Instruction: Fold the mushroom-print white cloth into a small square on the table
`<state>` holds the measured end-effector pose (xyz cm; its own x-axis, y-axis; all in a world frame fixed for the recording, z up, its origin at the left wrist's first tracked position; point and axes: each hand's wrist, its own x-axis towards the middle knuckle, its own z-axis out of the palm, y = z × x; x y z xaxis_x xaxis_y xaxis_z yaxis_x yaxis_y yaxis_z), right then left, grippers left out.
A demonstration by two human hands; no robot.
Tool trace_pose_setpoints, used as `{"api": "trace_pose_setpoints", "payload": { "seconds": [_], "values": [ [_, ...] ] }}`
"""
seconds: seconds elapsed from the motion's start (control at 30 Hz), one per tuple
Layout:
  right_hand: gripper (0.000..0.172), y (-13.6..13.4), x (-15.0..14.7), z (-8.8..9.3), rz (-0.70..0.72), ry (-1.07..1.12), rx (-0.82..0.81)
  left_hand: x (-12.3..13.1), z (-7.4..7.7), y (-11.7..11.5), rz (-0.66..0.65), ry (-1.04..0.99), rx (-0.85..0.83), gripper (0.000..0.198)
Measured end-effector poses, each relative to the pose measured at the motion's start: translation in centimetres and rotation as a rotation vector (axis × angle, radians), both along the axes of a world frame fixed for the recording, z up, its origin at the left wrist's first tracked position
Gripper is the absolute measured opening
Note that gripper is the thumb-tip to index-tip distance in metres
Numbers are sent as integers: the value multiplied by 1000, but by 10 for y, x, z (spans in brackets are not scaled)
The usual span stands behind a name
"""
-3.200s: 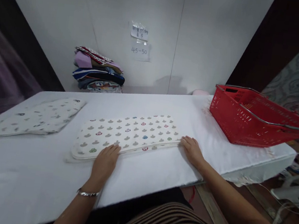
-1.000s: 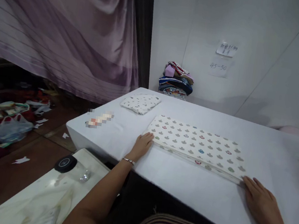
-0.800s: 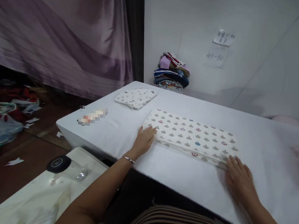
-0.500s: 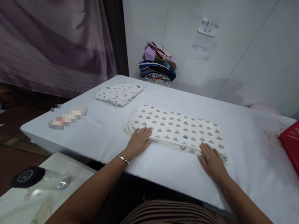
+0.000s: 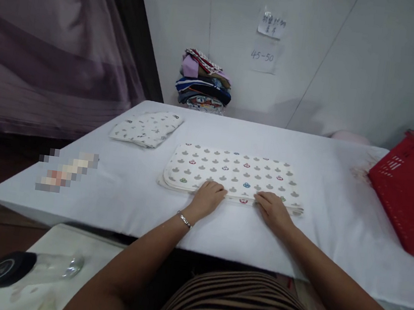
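A white cloth with grey, red, blue and green printed motifs lies folded into a long rectangle on the white-covered table. My left hand is at its near edge, left of the middle, fingers bent together over the edge. A silver bracelet circles that wrist. To the right, my right hand closes on the same edge, fingertips on top and thumb low at the fold. A short stretch of edge shows between the hands. The thumb tips are hard to make out.
Another folded printed cloth lies at the table's back left, with a blurred-out item nearer. A red basket stands at right. Folded fabrics are stacked by the wall. A dark-lidded clear bottle lies on a lower white surface.
Both hands have slid inward along the cloth's near edge and are closer together. Their fingers, flatter before, now bend at the edge. The view has shifted a little to the right.
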<state>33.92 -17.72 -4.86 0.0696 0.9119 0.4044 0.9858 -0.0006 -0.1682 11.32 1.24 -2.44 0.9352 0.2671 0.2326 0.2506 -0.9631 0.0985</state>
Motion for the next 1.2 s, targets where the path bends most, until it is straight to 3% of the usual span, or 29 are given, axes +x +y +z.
{"api": "trace_pose_setpoints", "payload": {
  "seconds": [0.2,0.4,0.57,0.73,0.9,1.03,1.2],
  "values": [
    [36,10,15,6,65,46,-83,9,-4,8,-40,20,48,15],
    [31,9,20,9,-24,218,-143,5,-8,8,-49,8,89,19],
    [32,1,18,-5,71,145,-71,-2,-16,4,-61,-42,121,17],
    [37,-1,18,-12,81,51,-31,-1,-9,-2,-26,-53,40,18],
    [38,-2,15,-12,79,7,-20,15,-11,-16,-32,-64,31,33],
    [38,-15,17,-13,57,-29,39,21,-24,-19,-48,0,51,40],
    [39,-54,40,-18,-88,-89,82,16,-32,-13,-72,-4,39,44]
  ]
}}
